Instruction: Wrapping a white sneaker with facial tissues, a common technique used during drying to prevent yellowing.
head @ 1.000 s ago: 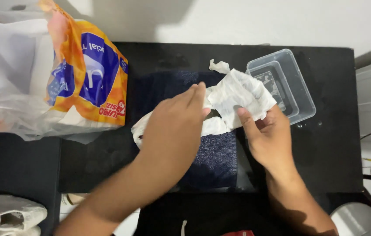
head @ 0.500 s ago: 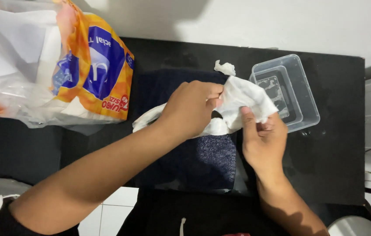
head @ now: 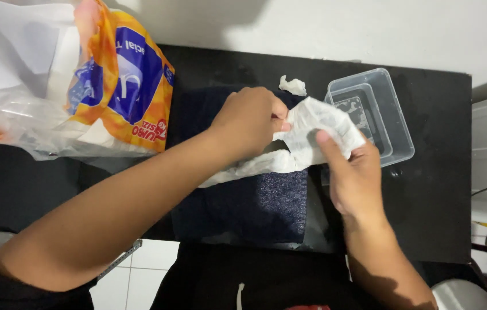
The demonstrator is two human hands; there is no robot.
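Both of my hands hold one crumpled white tissue paper above a dark blue cloth that lies on the black table. My left hand pinches the tissue's left edge with closed fingers. My right hand grips its right side, thumb on top. A twisted tail of the tissue hangs down to the left, under my left wrist.
A clear plastic container stands just right of the tissue. A small scrap of white paper lies behind my hands. A large orange, blue and white plastic pack fills the table's left side. White tiled floor shows below the table edge.
My left hand has closed from a flat palm into a pinch on the tissue. The tissue is now lifted and bunched more tightly between both hands.
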